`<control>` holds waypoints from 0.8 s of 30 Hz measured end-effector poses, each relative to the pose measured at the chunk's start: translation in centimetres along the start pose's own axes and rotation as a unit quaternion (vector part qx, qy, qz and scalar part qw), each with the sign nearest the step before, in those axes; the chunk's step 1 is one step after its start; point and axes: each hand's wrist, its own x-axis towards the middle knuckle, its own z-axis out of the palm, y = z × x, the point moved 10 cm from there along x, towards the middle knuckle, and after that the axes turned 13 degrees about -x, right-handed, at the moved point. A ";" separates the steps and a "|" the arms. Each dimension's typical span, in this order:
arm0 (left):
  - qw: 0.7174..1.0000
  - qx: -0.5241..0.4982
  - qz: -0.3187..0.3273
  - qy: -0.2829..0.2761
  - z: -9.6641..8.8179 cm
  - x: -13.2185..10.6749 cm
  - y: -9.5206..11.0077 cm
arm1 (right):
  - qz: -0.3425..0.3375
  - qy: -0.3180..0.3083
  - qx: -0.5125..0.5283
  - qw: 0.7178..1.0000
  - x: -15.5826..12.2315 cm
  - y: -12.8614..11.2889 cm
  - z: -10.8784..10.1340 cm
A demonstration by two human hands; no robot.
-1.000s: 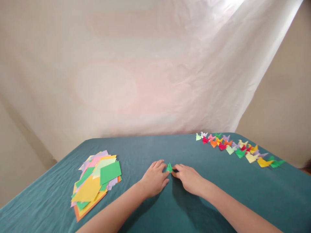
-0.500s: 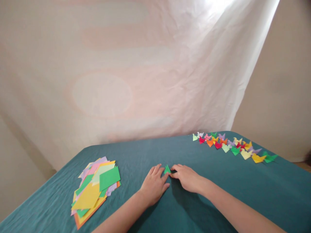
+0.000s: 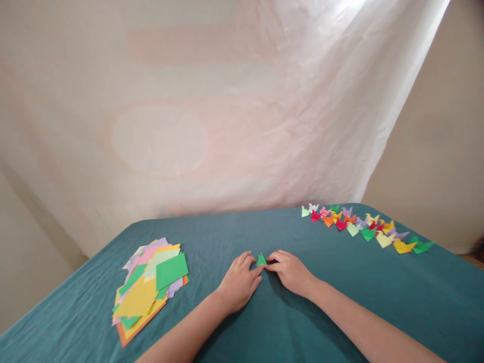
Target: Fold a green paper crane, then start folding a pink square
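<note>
A small folded green paper piece (image 3: 261,260) stands on the teal tablecloth (image 3: 340,292) near the middle. My left hand (image 3: 239,282) lies flat beside it, fingers stretched toward its left side and touching it. My right hand (image 3: 291,271) comes in from the right, its fingertips pinched on the piece's right side. Both forearms rest low over the cloth.
A loose pile of coloured paper squares (image 3: 148,285) lies at the left of the table. A row of several small folded paper figures (image 3: 363,229) in mixed colours runs along the back right. A pale sheet (image 3: 212,111) hangs behind the table.
Both hands stay on the green piece, with the fingers shifting slightly. The view has drifted a little; nothing else on the table has moved.
</note>
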 end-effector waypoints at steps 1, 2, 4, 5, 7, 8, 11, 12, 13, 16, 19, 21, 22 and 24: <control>1.000 -0.010 -0.001 0.005 0.0 -0.1 -0.2 | 0.002 0.009 0.004 1.000 -0.1 0.1 0.1; 1.000 -0.020 -0.001 0.010 0.0 -0.1 -0.3 | 0.004 0.016 0.006 1.000 -0.1 0.2 0.1; 0.999 -0.038 0.000 0.021 0.0 -0.2 -0.5 | 0.010 0.019 0.006 1.000 -0.1 0.3 0.2; 0.999 -0.045 0.002 0.026 -0.1 -0.2 -0.6 | 0.010 0.015 0.003 1.000 -0.1 0.3 0.3; 0.998 -0.055 0.007 0.032 -0.1 -0.2 -0.5 | 0.010 0.005 -0.009 1.000 0.0 0.2 0.5; 0.998 -0.058 0.008 0.034 -0.1 -0.2 -0.5 | 0.008 -0.002 -0.017 1.000 0.1 0.1 0.6; 0.998 -0.059 0.009 0.038 -0.1 -0.1 -0.4 | 0.010 -0.021 -0.045 0.999 0.3 -0.2 0.8; 0.998 -0.057 0.008 0.038 -0.1 -0.1 -0.4 | 0.011 -0.028 -0.053 0.998 0.4 -0.2 0.8; 0.998 -0.056 0.007 0.036 0.0 -0.1 -0.5 | 0.012 -0.035 -0.059 0.998 0.5 -0.3 0.9; 0.998 -0.050 0.006 0.032 -0.1 -0.1 -0.4 | 0.014 -0.049 -0.073 0.996 0.6 -0.5 0.8; 0.999 -0.039 0.004 0.032 -0.2 -0.2 -0.4 | 0.016 -0.056 -0.085 0.995 0.6 -0.6 0.8; 0.999 -0.028 0.004 0.033 -0.4 -0.2 -0.3 | 0.017 -0.057 -0.091 0.994 0.6 -0.6 0.9; 0.999 -0.021 0.005 0.033 -0.4 -0.2 -0.2 | 0.016 -0.057 -0.091 0.994 0.6 -0.5 1.0; 0.999 -0.012 0.009 0.030 -0.3 -0.2 0.0 | 0.010 -0.052 -0.086 0.995 0.5 -0.5 1.1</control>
